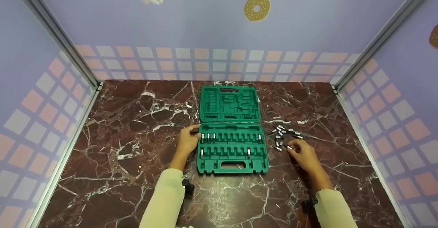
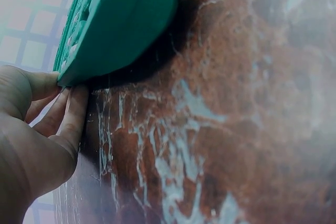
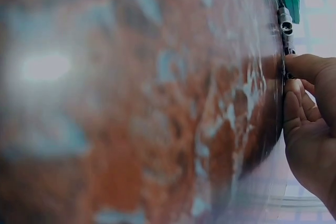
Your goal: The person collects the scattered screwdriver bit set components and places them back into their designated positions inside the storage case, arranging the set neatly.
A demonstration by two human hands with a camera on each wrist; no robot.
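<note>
Open green case [image 1: 232, 170] on the marbled table [image 1: 137, 187], both hands engaged.
The case lies flat, lid folded back; its upper row holds four metal bits [image 1: 208, 138], its lower row two. The left hand [image 1: 187, 141] grips the case's left edge between thumb and fingers. The right hand [image 1: 304, 154] pinches a single bit [image 1: 289, 147] beside a loose pile [image 1: 279, 136] right of the case. Patterned panels [image 1: 219, 26] enclose the table.
</note>
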